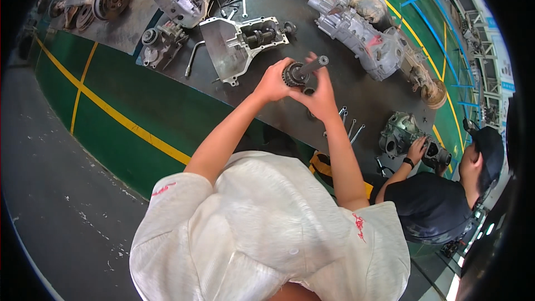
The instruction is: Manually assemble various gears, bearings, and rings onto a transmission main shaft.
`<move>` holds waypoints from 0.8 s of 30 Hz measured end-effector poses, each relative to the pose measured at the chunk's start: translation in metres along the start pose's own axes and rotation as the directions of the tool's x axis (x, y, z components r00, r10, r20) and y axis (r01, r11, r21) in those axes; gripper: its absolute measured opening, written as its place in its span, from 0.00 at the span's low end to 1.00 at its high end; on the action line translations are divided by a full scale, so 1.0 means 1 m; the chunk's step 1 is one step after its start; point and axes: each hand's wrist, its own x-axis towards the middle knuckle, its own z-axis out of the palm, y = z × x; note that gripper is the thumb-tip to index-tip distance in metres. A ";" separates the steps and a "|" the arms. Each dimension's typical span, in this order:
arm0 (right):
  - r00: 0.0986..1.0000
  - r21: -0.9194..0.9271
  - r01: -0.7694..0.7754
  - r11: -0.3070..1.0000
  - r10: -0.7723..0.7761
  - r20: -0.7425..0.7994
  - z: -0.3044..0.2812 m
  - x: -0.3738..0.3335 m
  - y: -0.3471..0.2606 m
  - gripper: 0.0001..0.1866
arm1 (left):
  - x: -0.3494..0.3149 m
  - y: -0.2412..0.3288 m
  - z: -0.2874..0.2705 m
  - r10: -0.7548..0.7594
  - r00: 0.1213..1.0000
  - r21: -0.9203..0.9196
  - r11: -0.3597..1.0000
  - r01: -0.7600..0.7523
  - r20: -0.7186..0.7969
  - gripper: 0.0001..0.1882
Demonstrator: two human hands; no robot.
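Note:
Above the dark workbench I hold a metal gear shaft (296, 74), its toothed gear toward my left and its splined end pointing to the upper right. My left hand (272, 82) grips the gear from the side. Around the shaft side curls my right hand (320, 93), thumb below the gear and fingers partly behind the shaft, slightly blurred. Just beyond my hands lies an open transmission housing half (228, 50) with another geared shaft (261, 37) in it.
A second housing (186, 0) and a small gear assembly (161, 42) lie at the left. Several wrenches (356, 132) rest right of my right forearm. A large gearbox (362, 39) lies at far right. A co-worker (432, 195) in black handles another gearbox (402, 134).

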 end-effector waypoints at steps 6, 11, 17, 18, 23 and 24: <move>0.983 -0.155 -0.150 0.976 0.163 0.078 0.020 0.019 -0.012 0.33 | -0.001 -0.012 0.006 0.124 0.989 0.030 0.992 -0.122 -0.080 0.32; 0.997 -0.124 -0.069 0.990 0.071 0.007 -0.034 0.045 -0.077 0.25 | -0.011 -0.005 0.009 0.078 0.995 0.005 0.997 -0.078 -0.053 0.34; 0.935 0.110 -0.014 0.994 0.052 -0.350 -0.136 0.077 -0.133 0.14 | -0.012 -0.002 0.008 0.063 0.997 0.035 0.997 -0.062 -0.045 0.33; 0.934 0.073 -0.070 0.995 0.091 -0.345 -0.151 0.071 -0.105 0.13 | -0.010 -0.002 0.010 0.091 0.995 0.059 0.994 -0.088 -0.046 0.34; 0.816 -0.214 -0.529 0.821 0.422 -0.396 -0.064 -0.036 0.083 0.26 | -0.010 0.004 0.008 -0.026 0.999 0.010 1.000 0.026 -0.023 0.33; 0.797 -0.192 -0.578 0.793 0.498 -0.341 -0.036 -0.069 0.110 0.26 | -0.006 0.005 0.010 -0.024 1.000 0.017 1.000 0.025 -0.013 0.32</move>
